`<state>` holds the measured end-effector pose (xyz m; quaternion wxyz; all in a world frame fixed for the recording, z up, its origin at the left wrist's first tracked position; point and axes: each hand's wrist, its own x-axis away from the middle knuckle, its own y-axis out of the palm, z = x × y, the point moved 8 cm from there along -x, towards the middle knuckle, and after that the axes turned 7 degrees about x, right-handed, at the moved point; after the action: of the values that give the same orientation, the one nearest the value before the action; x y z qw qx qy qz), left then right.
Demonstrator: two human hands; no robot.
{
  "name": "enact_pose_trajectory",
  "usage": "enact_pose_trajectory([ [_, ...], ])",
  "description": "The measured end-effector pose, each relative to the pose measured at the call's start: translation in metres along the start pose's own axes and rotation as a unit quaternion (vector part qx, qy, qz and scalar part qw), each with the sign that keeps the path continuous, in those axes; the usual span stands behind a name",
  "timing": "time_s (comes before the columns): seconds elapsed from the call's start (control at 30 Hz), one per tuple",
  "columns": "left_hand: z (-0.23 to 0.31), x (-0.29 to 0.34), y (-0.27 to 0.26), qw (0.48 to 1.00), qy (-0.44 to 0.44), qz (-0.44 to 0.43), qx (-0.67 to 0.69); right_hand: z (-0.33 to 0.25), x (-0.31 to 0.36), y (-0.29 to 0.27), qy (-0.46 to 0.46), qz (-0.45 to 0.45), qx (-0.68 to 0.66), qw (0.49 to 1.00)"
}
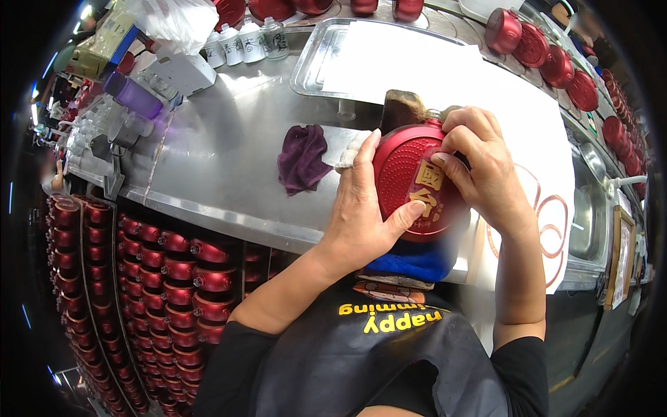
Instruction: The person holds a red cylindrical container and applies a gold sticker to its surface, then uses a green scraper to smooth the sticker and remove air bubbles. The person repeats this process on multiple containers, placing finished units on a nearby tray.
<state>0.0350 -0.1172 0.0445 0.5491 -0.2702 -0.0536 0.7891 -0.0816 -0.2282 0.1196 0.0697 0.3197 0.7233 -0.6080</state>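
Note:
A round, flat red bottle [396,167] with a dotted face lies tilted in front of me, its neck pointing away. On its face sits a strip of clear film with gold characters [429,182]. My left hand [358,219] grips the bottle's left edge, the thumb pressing on the lower end of the strip. With thumb and fingers pinched, my right hand [479,163] is at the strip's upper end; its fingertips partly hide what they hold. Under the bottle's near side is a blue cloth [410,264]. Left of it lies a crumpled purple cloth [302,160].
A metal tray [313,69] with white sheets [403,59] stands at the back. Several small white bottles [250,42] are at the back left, near a purple bottle [132,96]. Racks of red bottles [174,267] fill the lower left; more red bottles [531,45] stand far right.

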Motion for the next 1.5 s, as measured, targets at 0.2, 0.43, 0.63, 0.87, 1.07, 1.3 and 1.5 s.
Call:
enact_pose_trajectory([
  [0.2,0.0015,0.0014,0.0006,1.0,0.009,-0.001,-0.015,-0.0032,-0.0013,-0.0021,-0.028,0.018,0.024,0.999],
  [0.43,0.0005,0.0028,0.0003,1.0,0.005,-0.002,0.015,0.0022,-0.0005,0.0029,0.008,-0.013,-0.003,1.0],
  [0.63,-0.0004,0.0022,0.0005,1.0,-0.008,-0.007,-0.015,0.0024,-0.0018,0.0033,0.006,-0.002,0.0,1.0],
  [0.87,0.0009,0.002,0.0009,1.0,0.005,-0.001,-0.014,0.0012,-0.0028,0.0031,0.006,0.004,0.003,1.0],
  [1.07,0.0011,0.0023,0.0014,1.0,0.011,0.01,-0.018,0.0022,-0.0032,0.0035,0.015,0.0,-0.002,1.0],
  [1.3,0.0041,0.0022,0.0002,0.999,0.025,0.013,-0.043,0.0009,-0.0044,0.0034,0.009,0.013,0.007,1.0],
  [1.5,0.0021,0.0026,0.0018,1.0,0.014,0.01,-0.022,0.0008,-0.0042,0.0035,0.01,0.017,0.003,1.0],
])
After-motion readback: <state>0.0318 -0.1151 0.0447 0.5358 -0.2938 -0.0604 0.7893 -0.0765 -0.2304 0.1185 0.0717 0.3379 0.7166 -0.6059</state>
